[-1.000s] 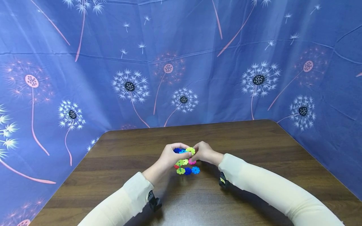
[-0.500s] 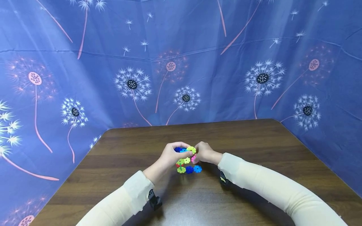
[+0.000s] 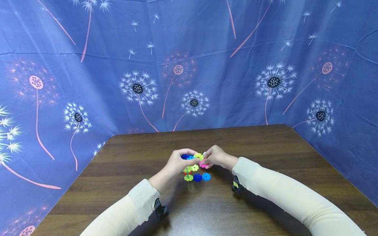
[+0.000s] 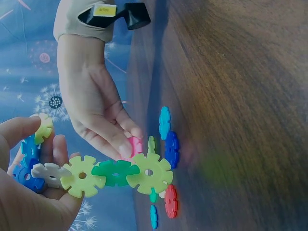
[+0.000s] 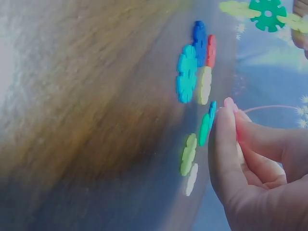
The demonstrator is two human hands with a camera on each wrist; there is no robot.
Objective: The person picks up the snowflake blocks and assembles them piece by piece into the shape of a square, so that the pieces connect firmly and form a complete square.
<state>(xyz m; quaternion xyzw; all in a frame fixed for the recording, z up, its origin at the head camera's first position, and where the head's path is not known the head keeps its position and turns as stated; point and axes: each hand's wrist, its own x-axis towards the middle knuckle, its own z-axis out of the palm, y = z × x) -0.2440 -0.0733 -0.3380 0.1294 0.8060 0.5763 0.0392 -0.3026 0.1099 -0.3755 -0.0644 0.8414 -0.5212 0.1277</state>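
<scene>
My left hand (image 3: 176, 163) holds a chain of interlocking flower-shaped plastic discs. Its thumb presses the yellow disc (image 4: 44, 127) at one end, and blue and white discs (image 4: 49, 174) lie along the fingers. From there the chain runs out past the palm through a yellow disc (image 4: 83, 176), a green disc (image 4: 115, 173) and another yellow disc (image 4: 149, 173). Thumb and fingers of my right hand (image 3: 218, 156) pinch a pink disc (image 4: 136, 146), largely covered by the fingertips. In the head view it sits close beside the chain's near end.
Loose discs lie on the brown table (image 3: 251, 203) under and around the hands: dark blue (image 3: 197, 177), light blue (image 3: 206, 176), red (image 4: 171, 201), green (image 5: 204, 130) and white (image 5: 191, 180) among them. A blue dandelion-print curtain (image 3: 206, 65) hangs behind the table.
My right hand reached down to the pink disc on the table, took it between thumb and fingers and raised it toward the chain. The left hand stays nearly still.
</scene>
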